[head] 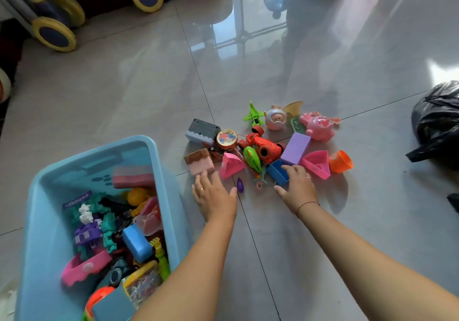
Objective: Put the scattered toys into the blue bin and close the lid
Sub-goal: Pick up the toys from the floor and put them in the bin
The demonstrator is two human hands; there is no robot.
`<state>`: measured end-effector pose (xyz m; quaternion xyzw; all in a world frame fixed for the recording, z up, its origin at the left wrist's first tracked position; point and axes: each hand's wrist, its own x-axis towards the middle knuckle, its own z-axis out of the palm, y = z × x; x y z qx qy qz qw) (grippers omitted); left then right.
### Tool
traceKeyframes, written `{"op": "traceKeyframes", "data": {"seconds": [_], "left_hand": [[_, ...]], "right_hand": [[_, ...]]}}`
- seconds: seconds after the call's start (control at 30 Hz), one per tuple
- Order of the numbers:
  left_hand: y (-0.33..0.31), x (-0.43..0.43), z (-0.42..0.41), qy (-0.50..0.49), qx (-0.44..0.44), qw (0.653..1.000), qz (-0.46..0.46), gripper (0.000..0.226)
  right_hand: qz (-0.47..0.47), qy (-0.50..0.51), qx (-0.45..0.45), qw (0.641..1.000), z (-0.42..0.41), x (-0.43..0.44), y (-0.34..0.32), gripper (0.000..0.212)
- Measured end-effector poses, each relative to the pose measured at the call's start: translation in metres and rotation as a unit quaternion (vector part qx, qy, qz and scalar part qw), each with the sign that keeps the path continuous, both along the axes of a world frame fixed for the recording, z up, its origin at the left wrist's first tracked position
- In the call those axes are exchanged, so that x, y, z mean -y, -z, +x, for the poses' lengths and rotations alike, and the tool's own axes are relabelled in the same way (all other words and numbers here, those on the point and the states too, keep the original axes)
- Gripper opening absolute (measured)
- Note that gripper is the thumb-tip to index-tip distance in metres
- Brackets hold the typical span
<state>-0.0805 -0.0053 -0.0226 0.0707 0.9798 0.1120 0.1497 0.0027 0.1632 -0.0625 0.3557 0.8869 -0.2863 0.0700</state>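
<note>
A person's left hand (213,194), fingers spread and holding nothing, reaches over the tiled floor (124,92) toward a pink block (200,164). The right hand (296,184), also spread, rests on a blue box (277,171) amid scattered toys. The blue bin (42,221), lidless and half-full, stands left; a black bag (437,122) lies right.

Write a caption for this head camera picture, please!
Two hands reach for toys on the floor beside the open blue bin.
</note>
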Motion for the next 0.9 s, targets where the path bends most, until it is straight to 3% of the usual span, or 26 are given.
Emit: {"op": "traceKeyframes", "data": {"seconds": [0.13, 0.3, 0.5, 0.6, 0.7, 0.8, 0.9], "left_hand": [[0.043, 0.019, 0.023, -0.031, 0.120, 0.992, -0.010, 0.063], [0.052, 0.023, 0.029, -0.020, 0.078, 0.996, 0.039, 0.028], [0.031, 0.014, 0.032, -0.051, 0.084, 0.985, 0.143, 0.033], [-0.014, 0.006, 0.035, -0.036, 0.017, 0.967, 0.251, 0.038], [-0.078, 0.021, 0.043, -0.027, -0.113, 0.932, 0.343, 0.041], [-0.127, 0.068, 0.038, -0.128, -0.266, 0.890, 0.348, 0.037], [-0.134, 0.140, 0.016, -0.294, -0.305, 0.862, 0.279, 0.037]], "right_hand": [[0.021, 0.001, 0.053, 0.998, 0.007, 0.004, 0.020, 0.050], [0.022, 0.069, -0.047, 0.996, 0.029, 0.019, 0.032, 0.028], [-0.011, 0.171, -0.109, 0.979, 0.053, 0.043, 0.021, 0.022], [-0.022, 0.203, -0.180, 0.962, 0.052, 0.060, -0.013, 0.022], [-0.063, 0.182, -0.272, 0.943, 0.040, 0.092, -0.065, 0.019], [-0.117, 0.083, -0.354, 0.924, 0.026, 0.139, -0.118, 0.015], [-0.156, -0.056, -0.357, 0.919, 0.013, 0.190, -0.148, 0.017]]}}
